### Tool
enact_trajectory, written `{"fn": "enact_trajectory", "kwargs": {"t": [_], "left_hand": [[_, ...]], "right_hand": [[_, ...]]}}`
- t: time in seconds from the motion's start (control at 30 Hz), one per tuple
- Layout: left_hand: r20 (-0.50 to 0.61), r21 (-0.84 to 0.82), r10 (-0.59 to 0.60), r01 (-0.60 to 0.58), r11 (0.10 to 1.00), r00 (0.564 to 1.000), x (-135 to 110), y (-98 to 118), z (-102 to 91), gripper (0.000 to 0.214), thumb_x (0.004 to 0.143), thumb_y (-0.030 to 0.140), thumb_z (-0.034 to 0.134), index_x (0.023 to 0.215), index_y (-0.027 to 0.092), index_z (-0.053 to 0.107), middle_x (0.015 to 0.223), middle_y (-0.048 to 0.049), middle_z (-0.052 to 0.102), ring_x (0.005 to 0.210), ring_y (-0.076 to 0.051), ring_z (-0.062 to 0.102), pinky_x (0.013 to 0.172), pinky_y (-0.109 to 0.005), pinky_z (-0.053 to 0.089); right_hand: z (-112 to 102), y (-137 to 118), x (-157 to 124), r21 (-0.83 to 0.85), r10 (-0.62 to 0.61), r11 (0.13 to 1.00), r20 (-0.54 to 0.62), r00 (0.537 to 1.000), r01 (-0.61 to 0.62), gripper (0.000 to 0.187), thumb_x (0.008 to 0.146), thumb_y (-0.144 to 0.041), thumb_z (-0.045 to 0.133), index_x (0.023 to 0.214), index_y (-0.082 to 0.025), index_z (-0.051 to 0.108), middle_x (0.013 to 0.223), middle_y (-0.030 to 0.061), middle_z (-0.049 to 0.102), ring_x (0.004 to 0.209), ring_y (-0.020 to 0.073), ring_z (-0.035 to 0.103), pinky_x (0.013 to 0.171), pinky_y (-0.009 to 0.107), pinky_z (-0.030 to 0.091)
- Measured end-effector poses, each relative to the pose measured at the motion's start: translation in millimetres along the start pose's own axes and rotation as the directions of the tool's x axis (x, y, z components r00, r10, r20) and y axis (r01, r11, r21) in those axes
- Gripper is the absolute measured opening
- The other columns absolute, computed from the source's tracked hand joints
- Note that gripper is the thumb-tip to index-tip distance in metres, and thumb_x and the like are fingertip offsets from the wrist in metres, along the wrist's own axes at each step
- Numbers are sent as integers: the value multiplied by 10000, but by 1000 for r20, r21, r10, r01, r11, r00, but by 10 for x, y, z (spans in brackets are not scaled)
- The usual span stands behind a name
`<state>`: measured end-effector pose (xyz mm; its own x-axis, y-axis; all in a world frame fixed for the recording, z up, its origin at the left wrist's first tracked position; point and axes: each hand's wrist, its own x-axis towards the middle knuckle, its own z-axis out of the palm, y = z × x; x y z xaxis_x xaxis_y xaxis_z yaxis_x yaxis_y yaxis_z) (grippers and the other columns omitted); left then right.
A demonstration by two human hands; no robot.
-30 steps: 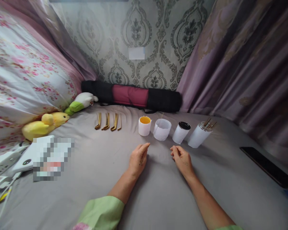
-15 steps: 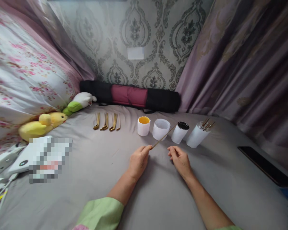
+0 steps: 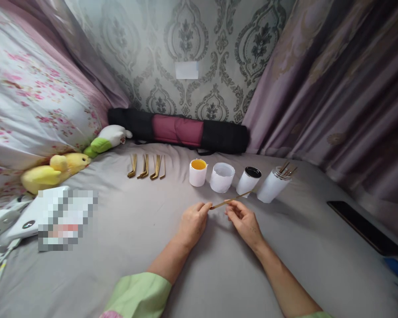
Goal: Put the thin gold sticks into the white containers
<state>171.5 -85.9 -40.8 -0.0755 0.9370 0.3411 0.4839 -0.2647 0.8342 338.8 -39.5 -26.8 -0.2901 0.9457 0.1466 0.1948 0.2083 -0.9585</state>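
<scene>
Over the grey sheet, my left hand (image 3: pixel 195 221) pinches the lower end of a thin gold-brown stick (image 3: pixel 243 194), which slants up to the right. My right hand (image 3: pixel 243 218) has its curled fingertips on the same stick, a little right of the left fingers. Beyond the hands stand a white-wrapped cup with a yellow inside (image 3: pixel 198 176), a wider whitish cup (image 3: pixel 222 182), a black-topped white cup (image 3: pixel 248 183) and a white-wrapped jar (image 3: pixel 272 187) holding several similar sticks. Small groups of gold sticks with bent lower ends (image 3: pixel 146 168) lie at the back left.
A black and maroon roll (image 3: pixel 177 130) lies along the wall. At left are a yellow plush toy (image 3: pixel 53 170), a green and white plush toy (image 3: pixel 108 138), a white device (image 3: pixel 40 212) with cables and a blurred packet (image 3: pixel 68 221). A dark phone-like slab (image 3: pixel 365 227) rests at right.
The stick has swung down to a flatter slant, its far end now in front of the black-topped cup. My right hand has moved left and up, bringing its fingertips onto the stick.
</scene>
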Motion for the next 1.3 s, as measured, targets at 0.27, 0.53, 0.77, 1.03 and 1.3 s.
{"fn": "enact_trajectory", "kwargs": {"t": [0.27, 0.53, 0.77, 1.03, 1.3], "left_hand": [[20, -3, -19, 19, 1000, 1000, -6, 10, 2, 270, 780, 194, 458, 999, 274, 595, 874, -62, 571, 855, -176, 533, 799, -238, 370], [156, 526, 97, -165, 834, 983, 0, 2, 19, 331, 839, 157, 319, 1120, 216, 483, 901, -56, 560, 824, -157, 528, 745, -268, 408], [161, 560, 139, -206, 802, 977, -2, -12, 27, 330, 838, 142, 315, 1127, 202, 463, 900, -53, 559, 829, -150, 530, 743, -262, 414], [143, 509, 133, -188, 840, 981, 1, -10, 25, 322, 843, 160, 308, 1115, 199, 476, 902, -63, 559, 836, -156, 531, 744, -269, 414], [57, 311, 126, -138, 940, 990, 8, -90, 69, 296, 848, 176, 317, 1093, 186, 483, 894, -65, 559, 797, -140, 535, 718, -253, 426]], "right_hand": [[28, -84, -38, 65, 55, 996, 49, 997, -58, 387, 726, -399, 541, 1028, -158, 524, 741, 24, 569, 606, 99, 507, 535, 201, 418], [39, -99, -31, 130, 116, 985, 11, 993, -116, 406, 718, -454, 539, 987, -151, 565, 704, 37, 596, 565, 101, 511, 498, 209, 407], [41, -72, -32, 141, 113, 984, 13, 994, -113, 396, 742, -465, 505, 964, -144, 569, 691, 50, 591, 542, 100, 494, 475, 211, 396], [50, -50, -31, 156, 109, 982, 25, 994, -111, 343, 750, -447, 505, 899, -146, 573, 681, 39, 580, 529, 93, 478, 463, 205, 369], [44, -24, -33, 169, 113, 978, 46, 993, -119, 316, 770, -430, 488, 889, -148, 565, 705, 40, 575, 539, 92, 470, 457, 197, 365]]}}
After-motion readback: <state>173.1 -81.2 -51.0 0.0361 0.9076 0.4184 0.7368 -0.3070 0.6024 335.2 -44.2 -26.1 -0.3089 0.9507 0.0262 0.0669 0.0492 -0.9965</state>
